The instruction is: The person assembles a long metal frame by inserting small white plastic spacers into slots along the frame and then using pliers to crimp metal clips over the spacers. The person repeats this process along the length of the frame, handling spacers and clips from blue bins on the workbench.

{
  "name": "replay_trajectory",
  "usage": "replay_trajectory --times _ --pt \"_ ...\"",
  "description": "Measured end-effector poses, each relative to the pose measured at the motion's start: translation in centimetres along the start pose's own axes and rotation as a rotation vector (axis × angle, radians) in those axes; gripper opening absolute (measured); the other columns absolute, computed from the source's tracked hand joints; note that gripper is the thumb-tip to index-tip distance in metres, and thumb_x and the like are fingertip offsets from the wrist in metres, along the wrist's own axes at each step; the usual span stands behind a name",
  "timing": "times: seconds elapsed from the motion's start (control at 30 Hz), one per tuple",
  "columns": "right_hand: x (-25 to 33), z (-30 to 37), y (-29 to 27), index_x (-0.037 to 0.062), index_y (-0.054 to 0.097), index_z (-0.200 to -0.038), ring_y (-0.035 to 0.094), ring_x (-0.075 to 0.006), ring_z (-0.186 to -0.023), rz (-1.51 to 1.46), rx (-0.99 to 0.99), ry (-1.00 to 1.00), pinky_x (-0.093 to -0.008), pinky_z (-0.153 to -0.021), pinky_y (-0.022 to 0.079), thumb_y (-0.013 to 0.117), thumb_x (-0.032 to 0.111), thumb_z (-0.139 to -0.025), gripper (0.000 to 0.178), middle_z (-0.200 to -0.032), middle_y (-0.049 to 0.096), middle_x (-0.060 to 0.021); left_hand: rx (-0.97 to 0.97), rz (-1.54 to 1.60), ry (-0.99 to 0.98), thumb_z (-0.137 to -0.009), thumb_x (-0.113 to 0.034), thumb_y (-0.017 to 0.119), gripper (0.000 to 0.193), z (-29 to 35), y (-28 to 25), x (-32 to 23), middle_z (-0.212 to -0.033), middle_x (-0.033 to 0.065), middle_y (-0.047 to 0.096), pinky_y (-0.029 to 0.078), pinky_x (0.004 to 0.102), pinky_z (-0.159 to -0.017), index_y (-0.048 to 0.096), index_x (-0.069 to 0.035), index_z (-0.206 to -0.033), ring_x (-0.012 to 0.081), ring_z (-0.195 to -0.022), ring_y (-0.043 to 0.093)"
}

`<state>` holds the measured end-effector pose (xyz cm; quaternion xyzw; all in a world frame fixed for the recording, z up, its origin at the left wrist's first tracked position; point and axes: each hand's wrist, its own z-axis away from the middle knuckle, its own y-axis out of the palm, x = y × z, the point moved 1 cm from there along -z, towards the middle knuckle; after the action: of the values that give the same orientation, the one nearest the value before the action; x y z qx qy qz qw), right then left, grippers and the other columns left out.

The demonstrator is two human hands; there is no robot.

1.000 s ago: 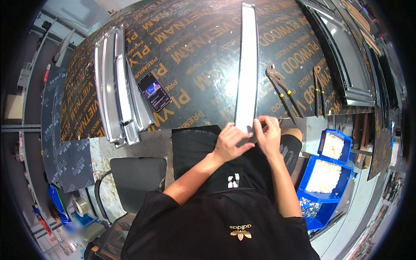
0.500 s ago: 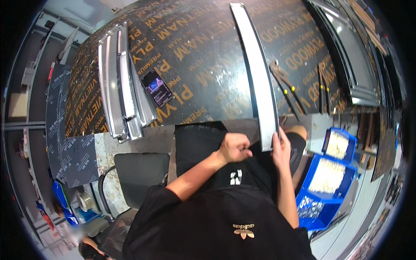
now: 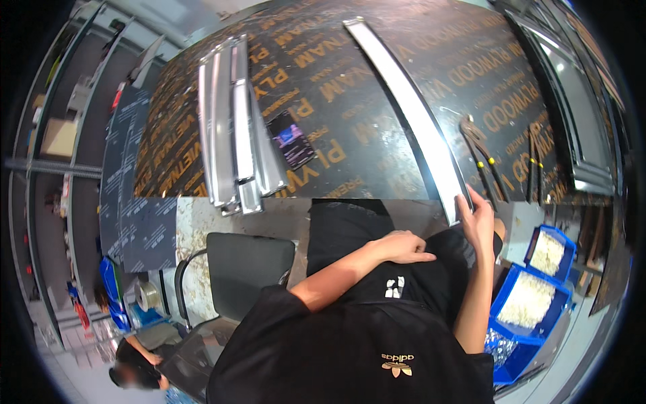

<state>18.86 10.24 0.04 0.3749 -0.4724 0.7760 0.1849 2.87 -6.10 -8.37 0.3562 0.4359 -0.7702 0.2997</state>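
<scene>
A long silver metal strip [image 3: 418,111] with dark edges lies slantwise on the plywood-covered table, its near end jutting over the front edge. My right hand [image 3: 476,219] grips that near end, thumb on the face and fingers along the right edge. Over my lap rests my left hand [image 3: 402,247], fingers loosely extended and thumb apart, holding nothing. To the right of the strip lie pliers [image 3: 479,151] with black-and-yellow handles, and a second pair of pliers [image 3: 535,158] beyond them.
Several similar silver strips [image 3: 225,128] are stacked at the table's left, beside a lit phone [image 3: 291,143]. Dark metal frames [image 3: 579,114] stand at the right. Blue bins [image 3: 528,296] hold small pale parts. A grey chair [image 3: 245,273] is at my left, with another person [image 3: 141,353] behind.
My view has shifted, so the table appears farther right. The strip's far end has swung left across the table. My left hand has uncurled and lowered onto my lap.
</scene>
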Motion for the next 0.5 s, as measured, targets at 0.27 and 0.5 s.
replay_trajectory --times 0.27,0.5 --pt "-1.2 6.0 -2.8 0.0053 0.078 -0.117 0.068 -0.0289 -0.097 0.229 -0.711 -0.282 -0.0399 -0.085 0.057 0.083 0.017 -0.089 0.031 -0.102 0.07 -0.013 -0.018 0.014 -0.077 -0.095 -0.044 0.08 0.039 0.5 -1.2 -0.8 -0.08 0.0135 0.074 0.056 0.0437 -0.071 0.074 -0.005 -0.096 0.034 -0.078 0.075" --pt "-9.8 11.0 -10.9 0.0029 0.078 -0.116 0.059 -0.0066 -0.071 -0.049 -1.039 -0.15 -0.0236 -0.065 0.047 0.071 0.007 -0.102 0.016 -0.082 0.069 0.0007 0.042 -0.006 -0.058 -0.094 -0.03 0.082 0.03 -0.6 -1.6 -2.6 -0.072 0.0099 0.068 0.052 0.0388 -0.068 0.072 -0.002 -0.097 0.0252 -0.066 0.068"
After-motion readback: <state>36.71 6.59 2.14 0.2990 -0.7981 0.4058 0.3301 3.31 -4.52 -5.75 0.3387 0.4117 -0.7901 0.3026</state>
